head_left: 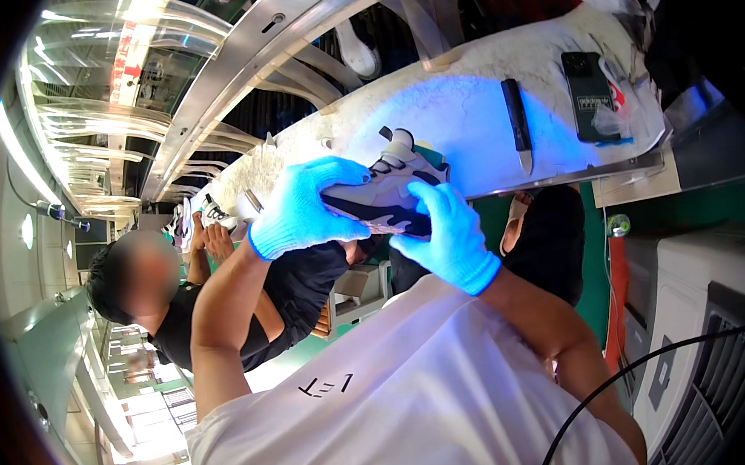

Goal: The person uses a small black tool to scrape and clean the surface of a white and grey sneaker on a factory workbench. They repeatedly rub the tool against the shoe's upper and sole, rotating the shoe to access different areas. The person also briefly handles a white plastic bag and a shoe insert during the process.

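Observation:
A grey and black sneaker (387,191) with white parts is held just above the near edge of the work table, lying on its side between my two gloved hands. My left hand (303,209) wraps round one end of it, the thumb and fingers on opposite sides. At the other end, my right hand (448,236) has its fingers on the lower edge, thumb below and fingertips above. Both gloves glow bright blue in the light. The gloves cover part of the shoe's ends.
On the pale table (457,87), under a blue patch of light, lies a black-handled knife (516,121). A dark phone (581,92) sits at the right. Metal rail (198,94) runs behind. A co-worker (181,304) sits at left, handling another shoe. A black cable (620,375) crosses lower right.

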Tool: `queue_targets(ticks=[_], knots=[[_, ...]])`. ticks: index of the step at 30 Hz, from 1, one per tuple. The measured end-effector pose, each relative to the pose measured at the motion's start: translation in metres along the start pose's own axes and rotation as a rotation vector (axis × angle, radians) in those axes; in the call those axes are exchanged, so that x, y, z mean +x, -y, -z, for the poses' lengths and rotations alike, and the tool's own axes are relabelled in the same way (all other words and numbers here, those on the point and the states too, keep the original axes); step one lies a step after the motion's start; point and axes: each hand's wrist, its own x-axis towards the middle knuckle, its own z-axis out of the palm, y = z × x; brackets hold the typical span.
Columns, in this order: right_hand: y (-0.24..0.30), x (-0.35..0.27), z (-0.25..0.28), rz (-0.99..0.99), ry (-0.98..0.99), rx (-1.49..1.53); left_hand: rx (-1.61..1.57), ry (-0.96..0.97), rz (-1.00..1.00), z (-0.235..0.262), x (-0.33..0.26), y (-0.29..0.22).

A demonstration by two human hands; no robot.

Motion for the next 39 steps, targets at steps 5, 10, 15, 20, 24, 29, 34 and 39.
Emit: queue_targets(ticks=[5, 10, 15, 20, 24, 29, 34, 39], knots=[[-0.006, -0.010, -0.003, -0.010, -0.022, 0.029, -0.120, -0.022, -0.004, -0.007, -0.006, 0.016], [-0.008, -0.004, -0.011, 0.018, -0.067, -0.027, -0.072, -0.019, -0.114, -0.005, -0.003, 0.027], [-0.007, 0.000, -0.013, -0.066, -0.032, -0.029, -0.103, 0.039, -0.115, -0.002, -0.001, 0.040], [-0.006, 0.006, -0.013, -0.129, 0.074, -0.066, -0.094, 0.245, 0.225, 0.008, 0.012, 0.035], [-0.006, 0.008, -0.020, -0.067, 0.041, -0.107, 0.039, 0.481, 0.341, 0.010, 0.040, 0.027], [-0.012, 0.004, -0.030, -0.035, 0.029, -0.157, 0.275, 0.491, 0.511, -0.023, 0.065, 0.008], [-0.007, 0.004, -0.028, -0.072, 0.046, -0.134, 0.388, 0.403, 0.570, -0.033, 0.071, -0.009], [0.003, 0.007, -0.027, -0.154, 0.120, -0.154, 0.381, 0.383, 0.596, -0.039, 0.066, -0.006]])
